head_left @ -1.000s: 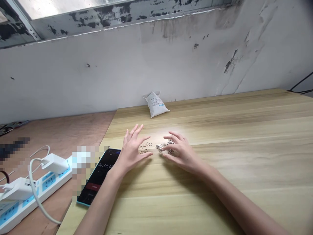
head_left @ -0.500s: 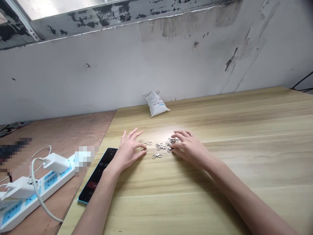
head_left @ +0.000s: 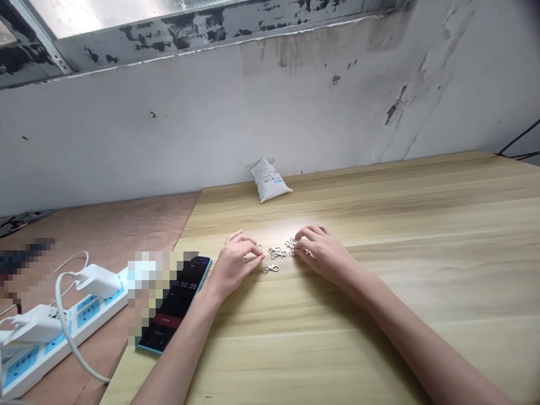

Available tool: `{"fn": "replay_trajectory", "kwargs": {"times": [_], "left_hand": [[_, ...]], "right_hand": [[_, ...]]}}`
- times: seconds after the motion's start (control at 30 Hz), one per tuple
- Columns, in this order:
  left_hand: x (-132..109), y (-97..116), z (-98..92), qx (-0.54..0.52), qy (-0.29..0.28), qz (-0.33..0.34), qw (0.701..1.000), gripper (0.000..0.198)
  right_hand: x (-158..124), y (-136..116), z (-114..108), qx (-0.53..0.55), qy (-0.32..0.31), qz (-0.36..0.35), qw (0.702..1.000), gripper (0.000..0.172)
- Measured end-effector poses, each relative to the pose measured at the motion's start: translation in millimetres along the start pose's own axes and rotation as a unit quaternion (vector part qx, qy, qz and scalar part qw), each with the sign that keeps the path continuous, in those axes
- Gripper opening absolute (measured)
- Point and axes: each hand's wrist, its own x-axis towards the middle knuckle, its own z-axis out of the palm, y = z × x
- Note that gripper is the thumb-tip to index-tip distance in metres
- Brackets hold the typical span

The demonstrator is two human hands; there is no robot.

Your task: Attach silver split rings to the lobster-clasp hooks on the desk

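My left hand (head_left: 239, 261) is closed, thumb and index finger pinched near the small metal rings. One ring (head_left: 259, 247) shows just beyond the fingertips, another at the thumb's base. Whatever the pinch holds is too small to make out. To the right, my right hand (head_left: 323, 250) reaches over a heap of silver lobster clasps (head_left: 290, 244) with its fingers bent inward. The fingers cover part of the heap and hide what is between them. Between the hands lie a few more clasps with rings (head_left: 277, 253), and a single clasp (head_left: 270, 269) rests nearer to me.
A phone (head_left: 179, 301) with a running timer lies left of my left forearm. Beyond the table edge is a white power strip (head_left: 86, 312) with plugged-in chargers and cables. A sealed white bag (head_left: 270, 180) stands by the wall on the wooden table (head_left: 379, 214).
My left hand has moved right, its spread fingers drawing together into a pinch. My right hand stays at the heap, its fingers curled in more. More of the phone shows.
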Motion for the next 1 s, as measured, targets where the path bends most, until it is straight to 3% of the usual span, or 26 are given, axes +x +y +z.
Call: {"fn": "replay_trajectory", "kwargs": {"times": [0.2,0.33,0.53,0.8,1.0], "left_hand": [[2,5,3.0,-0.028,0.033,0.003,0.999,0.009],[0,1,6.6,-0.019,0.029,0.023,0.999,0.004],[-1,-4,0.9,0.005,0.006,-0.003,1.000,0.005],[-4,-15,-14.0,0.073,-0.064,-0.080,0.992,0.013],[-4,-15,-13.7,0.067,-0.053,-0.077,0.993,0.014]], "right_hand": [[-4,0,-10,-0.003,-0.047,0.018,0.999,0.010],[-2,-4,-6,-0.054,-0.044,-0.009,0.998,0.016],[2,-11,1,-0.095,-0.052,-0.005,0.994,0.020],[0,-10,-4,-0.019,-0.027,0.028,0.999,0.015],[-1,-6,-12,0.014,-0.051,0.035,0.998,0.013]]}}
